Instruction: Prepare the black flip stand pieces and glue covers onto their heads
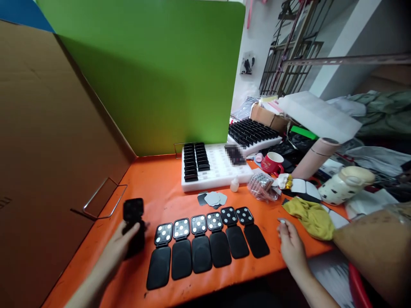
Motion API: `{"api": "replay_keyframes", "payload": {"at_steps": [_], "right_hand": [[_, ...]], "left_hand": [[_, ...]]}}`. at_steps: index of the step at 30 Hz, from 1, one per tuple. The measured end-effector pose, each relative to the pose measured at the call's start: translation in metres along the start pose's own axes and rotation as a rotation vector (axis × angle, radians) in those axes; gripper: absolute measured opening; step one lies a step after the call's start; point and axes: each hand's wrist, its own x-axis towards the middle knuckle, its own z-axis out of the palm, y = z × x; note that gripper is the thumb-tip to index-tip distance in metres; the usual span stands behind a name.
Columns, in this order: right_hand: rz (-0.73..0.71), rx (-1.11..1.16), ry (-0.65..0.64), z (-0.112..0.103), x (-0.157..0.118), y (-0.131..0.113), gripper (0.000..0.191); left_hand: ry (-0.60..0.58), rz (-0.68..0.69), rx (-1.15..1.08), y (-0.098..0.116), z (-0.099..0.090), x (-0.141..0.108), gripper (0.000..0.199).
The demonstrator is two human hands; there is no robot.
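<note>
At the left of the table, my left hand (123, 239) grips a black hinged case (133, 209), blurred, whose upper part stands open. A row of several opened black cases (201, 254) lies in front of me, each with light round dots on its upper square. To the right of that row, my right hand (290, 246) is closed, with fingers curled together at the table edge; a small pale bit shows at the fingertips, too small to name. Beyond the row lie grey and silver thin plates (212, 198).
A white foam tray (218, 182) with upright black pieces stands at the back, a second tray behind it. A small bottle (234, 185), a plastic bag (263, 186), a red mug (272, 163) and a yellow cloth (313, 217) are on the right. Cardboard (48, 128) borders the left.
</note>
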Motion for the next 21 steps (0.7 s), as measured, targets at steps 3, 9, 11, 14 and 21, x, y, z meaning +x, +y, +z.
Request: {"api": "replay_keyframes", "payload": {"at_steps": [3, 9, 11, 14, 21], "right_hand": [[-0.043, 0.001, -0.176, 0.012, -0.023, -0.035, 0.044], [-0.416, -0.098, -0.636, 0.042, -0.088, -0.134, 0.02], [-0.491, -0.185, -0.644, 0.047, -0.096, -0.152, 0.018], [-0.523, -0.32, -0.587, 0.046, -0.098, -0.159, 0.017], [-0.622, -0.477, -0.668, 0.032, -0.099, -0.16, 0.021]], "left_hand": [[-0.36, -0.145, -0.57, 0.022, 0.045, -0.054, 0.047], [-0.631, -0.234, -0.919, 0.047, 0.108, -0.114, 0.054], [-0.604, -0.146, -0.83, 0.046, 0.119, -0.122, 0.058], [-0.501, 0.015, -0.542, 0.039, 0.131, -0.129, 0.06], [-0.492, 0.305, -0.298, 0.033, 0.144, -0.136, 0.052]]}}
